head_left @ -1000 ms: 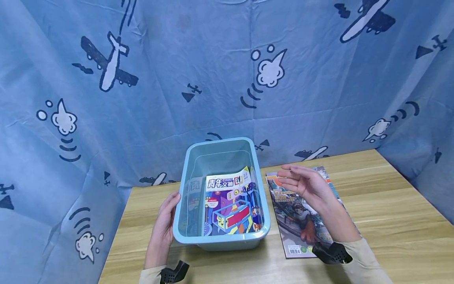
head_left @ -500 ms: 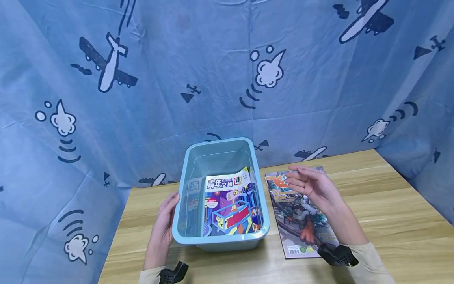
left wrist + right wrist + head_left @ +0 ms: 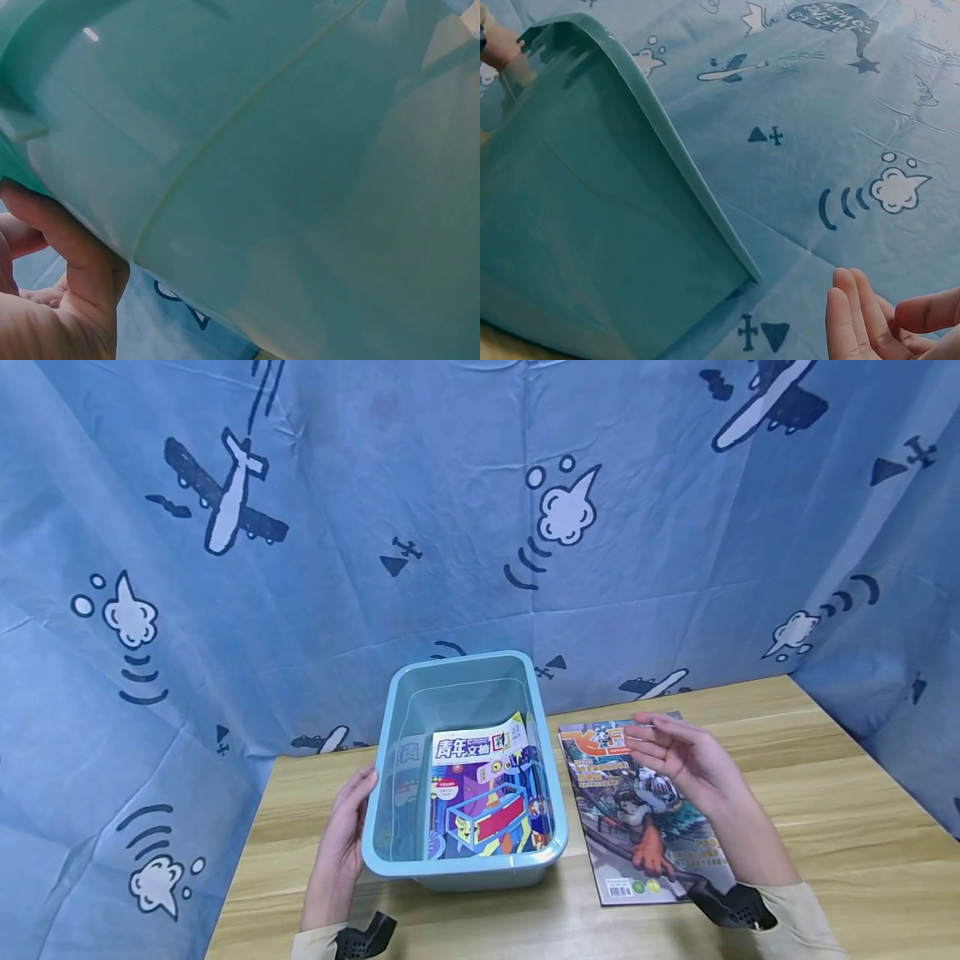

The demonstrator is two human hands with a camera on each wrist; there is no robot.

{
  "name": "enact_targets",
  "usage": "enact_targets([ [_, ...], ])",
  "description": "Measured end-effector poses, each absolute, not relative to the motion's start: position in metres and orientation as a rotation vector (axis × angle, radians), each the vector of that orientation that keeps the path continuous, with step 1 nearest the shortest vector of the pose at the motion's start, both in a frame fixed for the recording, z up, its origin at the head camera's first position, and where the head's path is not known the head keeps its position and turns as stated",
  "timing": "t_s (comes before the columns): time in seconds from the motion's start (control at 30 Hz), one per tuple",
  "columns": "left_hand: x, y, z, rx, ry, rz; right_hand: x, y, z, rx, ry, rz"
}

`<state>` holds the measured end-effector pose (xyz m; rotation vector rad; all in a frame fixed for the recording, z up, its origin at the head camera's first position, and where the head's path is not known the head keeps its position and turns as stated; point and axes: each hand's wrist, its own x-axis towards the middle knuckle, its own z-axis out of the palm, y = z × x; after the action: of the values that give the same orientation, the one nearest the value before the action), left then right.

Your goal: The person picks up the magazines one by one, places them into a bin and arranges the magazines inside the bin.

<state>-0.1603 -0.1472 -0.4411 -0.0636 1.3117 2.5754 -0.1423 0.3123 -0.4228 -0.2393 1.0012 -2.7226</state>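
The left hand [image 3: 347, 818] is gripping the bin [image 3: 472, 866]; the right hand [image 3: 688, 766], its fingers relaxed, is hovering over a magazine [image 3: 630, 814] lying on the tabletop [image 3: 817, 785].

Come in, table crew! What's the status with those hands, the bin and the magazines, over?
Left hand holding left rim of bin. Right hand empty, above outer magazine. Inner magazine lies inside bin. Nothing seen blocking bin's opening.
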Motion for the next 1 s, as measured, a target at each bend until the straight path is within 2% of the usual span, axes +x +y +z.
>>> enact_targets([
  [0.2, -0.16, -0.148, -0.442, -0.053, 1.304, 2.576, -0.139, 0.323, -0.426, -0.247, 0.96, -2.741],
  [0.63, -0.161, -0.148, -0.442, -0.084, 1.314, 2.566, -0.129, 0.342, -0.431, 0.019, 1.094, -2.756],
  [1.0, -0.161, -0.147, -0.44, -0.14, 1.332, 2.559, -0.124, 0.356, -0.441, 0.13, 1.104, -2.759],
])
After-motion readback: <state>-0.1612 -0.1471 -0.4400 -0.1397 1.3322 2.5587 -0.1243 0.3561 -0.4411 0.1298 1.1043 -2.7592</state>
